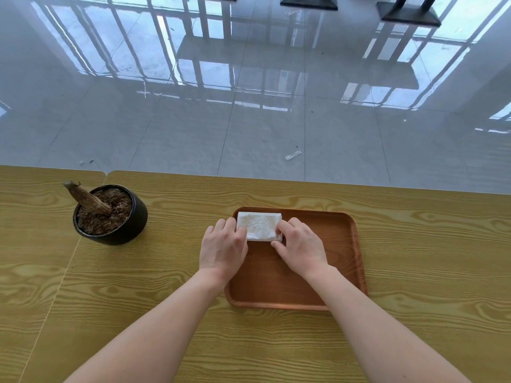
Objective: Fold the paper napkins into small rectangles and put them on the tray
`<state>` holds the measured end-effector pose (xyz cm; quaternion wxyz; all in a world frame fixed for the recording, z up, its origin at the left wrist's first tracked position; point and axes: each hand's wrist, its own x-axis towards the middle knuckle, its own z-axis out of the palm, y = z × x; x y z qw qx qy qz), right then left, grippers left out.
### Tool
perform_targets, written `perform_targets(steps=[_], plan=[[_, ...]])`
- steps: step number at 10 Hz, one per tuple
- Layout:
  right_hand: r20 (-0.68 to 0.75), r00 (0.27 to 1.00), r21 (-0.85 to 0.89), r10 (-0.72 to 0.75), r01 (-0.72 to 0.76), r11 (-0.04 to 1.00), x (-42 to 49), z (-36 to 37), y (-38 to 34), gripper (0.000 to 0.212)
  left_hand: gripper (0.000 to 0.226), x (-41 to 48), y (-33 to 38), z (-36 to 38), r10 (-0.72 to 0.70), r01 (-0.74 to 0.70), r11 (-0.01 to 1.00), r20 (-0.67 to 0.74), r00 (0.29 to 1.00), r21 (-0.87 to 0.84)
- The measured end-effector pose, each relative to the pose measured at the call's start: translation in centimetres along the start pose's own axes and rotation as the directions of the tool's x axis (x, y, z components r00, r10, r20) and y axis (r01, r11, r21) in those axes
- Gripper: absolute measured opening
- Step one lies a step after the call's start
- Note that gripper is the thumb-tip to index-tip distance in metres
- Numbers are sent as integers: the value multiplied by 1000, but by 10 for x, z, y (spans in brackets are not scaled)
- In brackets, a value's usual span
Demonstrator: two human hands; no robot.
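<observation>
A wood-grain table fills the near half of the view, with a shiny tiled floor beyond its far edge. On it, right of centre, lies a brown tray. Well apart to the left stands a dark pot of soil with a bare stump. One folded napkin, already a small white rectangle, lies in the tray's far left corner, so the step in hand looks like setting it down and squaring it. No unfolded napkins are in sight. The next move probably calls for letting go gently, so the folds do not spring open. The left hand holds the napkin's left end, its fingers bent down over the edge and its thumb hidden. The right hand grips the right end, its fingers curled on top and the thumb at the near corner.
</observation>
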<state>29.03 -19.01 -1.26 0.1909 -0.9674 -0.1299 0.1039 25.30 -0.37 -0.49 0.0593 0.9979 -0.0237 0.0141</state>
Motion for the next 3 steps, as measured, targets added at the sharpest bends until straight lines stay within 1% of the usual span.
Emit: perform_targets(steps=[2,3], plan=[[-7,1000,-15,-1,1,1000,-15,-11,0,20,18,-13,-3,-11,50,-50,999,29,998,14],[-23,1000,-50,1,-2,999,-20,-21,-3,19,17,-17,-2,-22,42,-43,999,18,999,33]])
